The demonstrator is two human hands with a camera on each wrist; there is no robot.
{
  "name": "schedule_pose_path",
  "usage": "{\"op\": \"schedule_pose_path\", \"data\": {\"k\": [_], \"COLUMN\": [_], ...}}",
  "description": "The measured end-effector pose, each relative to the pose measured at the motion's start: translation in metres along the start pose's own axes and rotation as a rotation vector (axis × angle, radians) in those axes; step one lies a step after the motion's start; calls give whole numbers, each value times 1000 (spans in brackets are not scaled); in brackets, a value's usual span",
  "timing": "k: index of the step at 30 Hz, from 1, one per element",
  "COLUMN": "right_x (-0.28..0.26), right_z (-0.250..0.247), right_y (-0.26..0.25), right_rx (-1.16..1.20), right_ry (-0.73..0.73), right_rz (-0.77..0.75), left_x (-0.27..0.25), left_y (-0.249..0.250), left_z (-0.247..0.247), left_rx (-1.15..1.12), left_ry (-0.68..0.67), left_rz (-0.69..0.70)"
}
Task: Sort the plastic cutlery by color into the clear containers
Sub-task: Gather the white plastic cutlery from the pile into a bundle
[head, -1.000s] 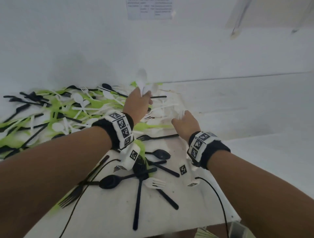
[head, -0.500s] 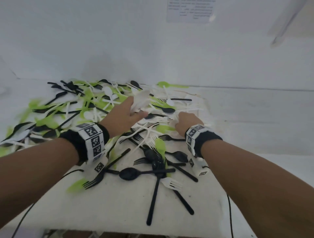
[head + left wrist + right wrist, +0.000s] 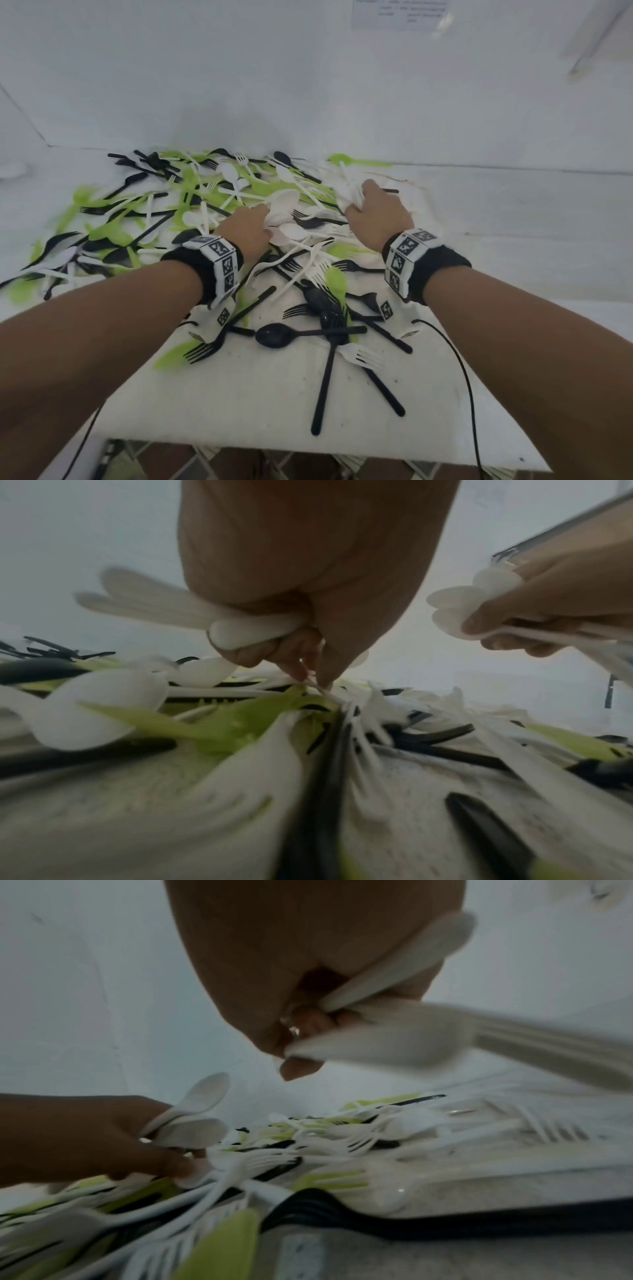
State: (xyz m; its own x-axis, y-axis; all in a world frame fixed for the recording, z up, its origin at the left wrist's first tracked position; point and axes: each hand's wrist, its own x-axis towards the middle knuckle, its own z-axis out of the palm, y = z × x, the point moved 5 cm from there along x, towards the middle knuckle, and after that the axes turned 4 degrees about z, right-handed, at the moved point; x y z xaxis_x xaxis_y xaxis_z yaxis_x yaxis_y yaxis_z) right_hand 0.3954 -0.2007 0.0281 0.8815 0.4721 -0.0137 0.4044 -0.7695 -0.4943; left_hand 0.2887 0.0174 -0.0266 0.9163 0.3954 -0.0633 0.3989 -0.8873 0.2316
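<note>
A heap of black, white and lime-green plastic cutlery (image 3: 212, 205) covers the white table (image 3: 274, 411). My left hand (image 3: 250, 226) is down in the middle of the heap, gripping a bunch of white spoons (image 3: 192, 610) while its fingertips (image 3: 318, 680) pinch another white handle. My right hand (image 3: 373, 209) is at the heap's right side and grips a bunch of white cutlery (image 3: 394, 1031), with spoon bowls (image 3: 472, 601) sticking out past the fingers. No clear container is in view.
Loose black spoons and forks (image 3: 308, 332) and a white fork (image 3: 363, 356) lie near the table's front edge (image 3: 308, 455). A white wall (image 3: 308, 85) stands close behind the heap. Cables (image 3: 459, 377) run from both wrist cameras.
Both hands have dropped from a raised position down into the heap, still holding white cutlery. The left hand now pinches at another white piece.
</note>
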Motion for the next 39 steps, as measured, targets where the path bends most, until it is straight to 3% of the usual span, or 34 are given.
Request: {"op": "schedule_pose_path", "data": {"k": [5,9,13,16,22,27,31,35,39], "right_x": [-28,-52,-72,-80,-69,-37,-25,-16,-8], "right_z": [38,51,52,60,59,39,33,39,45], "right_y": [-16,-23,-15,-9,-8,8,12,8,-8], "right_rx": [-41,-116,-199,-286,-230,-191,-113,86,142], "right_ry": [-346,-493,-663,-721,-607,-246,-146,-72,-71], "right_rz": [-133,-251,-225,-230,-251,-156,-80,23,-1], "left_x": [3,1,4,5,0,-8,-15,-23,-28], "left_y": [-7,-2,-2,0,4,6,5,-7,-32], "left_z": [-6,-8,-1,-6,-30,-47,-57,-68,-82], "left_rx": [-58,-81,-62,-113,-199,-289,-393,-507,-657], "left_ry": [60,75,22,82,234,356,430,520,571], "left_rz": [28,21,7,7,-10,73,103,12,-99]}}
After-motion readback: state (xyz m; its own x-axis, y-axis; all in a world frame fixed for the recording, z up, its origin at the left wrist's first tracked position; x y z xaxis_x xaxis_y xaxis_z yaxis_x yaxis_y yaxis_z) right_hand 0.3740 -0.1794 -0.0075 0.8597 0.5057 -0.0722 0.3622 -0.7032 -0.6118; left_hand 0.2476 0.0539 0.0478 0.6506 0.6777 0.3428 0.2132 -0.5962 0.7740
